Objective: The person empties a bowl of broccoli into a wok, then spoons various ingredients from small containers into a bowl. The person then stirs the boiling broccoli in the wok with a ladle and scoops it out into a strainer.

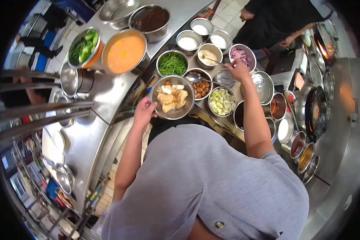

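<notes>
My left hand (145, 113) grips the rim of a metal bowl (172, 97) that holds pale yellowish pieces and a few white chunks. Reaching forward, my right hand (238, 69) is closed near the handle of a spoon (210, 60), whose head rests in a bowl of pale minced paste (210, 53). Pink-purple slices (240, 55) fill the bowl just beyond that hand. Nearer to me are a bowl of brown nuggets (202, 89) with another spoon (195, 78) and a bowl of pale green cubes (222, 101). Green shreds (172, 64) lie in a bowl behind the held one.
At left on the steel counter (102, 90) stand an orange liquid bowl (124, 52), a dark sauce pot (149, 19) and green vegetables (84, 46). Sauce containers and a wok (317, 110) line the right. A co-worker in dark clothing (276, 20) stands ahead near a flame (324, 48).
</notes>
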Demonstrator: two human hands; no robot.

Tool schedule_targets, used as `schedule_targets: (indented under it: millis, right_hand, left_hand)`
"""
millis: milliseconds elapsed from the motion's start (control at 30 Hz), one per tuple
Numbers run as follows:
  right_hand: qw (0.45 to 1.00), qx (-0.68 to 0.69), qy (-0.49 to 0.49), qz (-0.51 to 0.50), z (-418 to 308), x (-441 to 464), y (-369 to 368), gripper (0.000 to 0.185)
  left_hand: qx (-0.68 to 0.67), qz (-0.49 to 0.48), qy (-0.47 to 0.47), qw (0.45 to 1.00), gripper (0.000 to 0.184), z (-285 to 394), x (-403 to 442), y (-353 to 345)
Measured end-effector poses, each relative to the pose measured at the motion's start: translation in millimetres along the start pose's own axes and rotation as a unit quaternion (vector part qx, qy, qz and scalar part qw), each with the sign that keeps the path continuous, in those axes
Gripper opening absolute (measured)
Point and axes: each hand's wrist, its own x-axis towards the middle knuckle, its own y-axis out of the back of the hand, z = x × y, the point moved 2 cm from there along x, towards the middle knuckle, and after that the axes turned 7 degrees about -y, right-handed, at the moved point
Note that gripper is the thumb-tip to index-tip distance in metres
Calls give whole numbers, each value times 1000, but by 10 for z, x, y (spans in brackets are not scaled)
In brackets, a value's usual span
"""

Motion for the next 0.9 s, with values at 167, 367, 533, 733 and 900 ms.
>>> schedule_targets:
  millis: [167, 367, 533, 733, 900]
  right_hand:
    - [997, 76, 28, 19, -166, 249, -239, 32]
    - [979, 159, 128, 30, -607, 206, -295, 22]
    - [974, 126, 176, 69, -412, -38, 250, 21]
    - [976, 170, 40, 127, -142, 53, 170, 23]
    - [973, 200, -22, 114, -231, 177, -138, 24]
  left_hand:
    - [-34, 49, 53, 997, 4, -76, -80, 95]
    - [-57, 80, 74, 992, 5, 8, -191, 157]
    - [-76, 110, 81, 988, 6, -19, -247, 297]
    - [-85, 125, 90, 984, 4, 73, -238, 257]
    - [-87, 97, 75, 989, 4, 179, -147, 174]
